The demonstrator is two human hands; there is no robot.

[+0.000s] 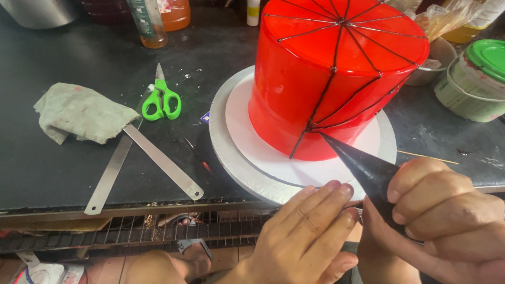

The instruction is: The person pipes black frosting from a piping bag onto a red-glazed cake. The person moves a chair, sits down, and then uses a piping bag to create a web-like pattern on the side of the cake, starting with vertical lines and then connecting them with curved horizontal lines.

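A tall glossy red cake (315, 79) with thin dark web lines stands on a white board (252, 142) over a round silver turntable (231, 158). My right hand (447, 210) is closed around a dark piping bag (363, 168), whose tip touches the lower side of the cake. My left hand (305, 231) lies flat beside it, fingers together, fingertips resting against the bag near the turntable's front edge.
Green-handled scissors (162, 100), two metal rulers (152, 158) and a crumpled grey cloth (79, 113) lie on the dark table at left. A green-lidded tub (473, 79) and bottles (150, 21) stand at the back. A thin wooden skewer (426, 156) lies at right. My foot in a sandal (194, 252) shows below.
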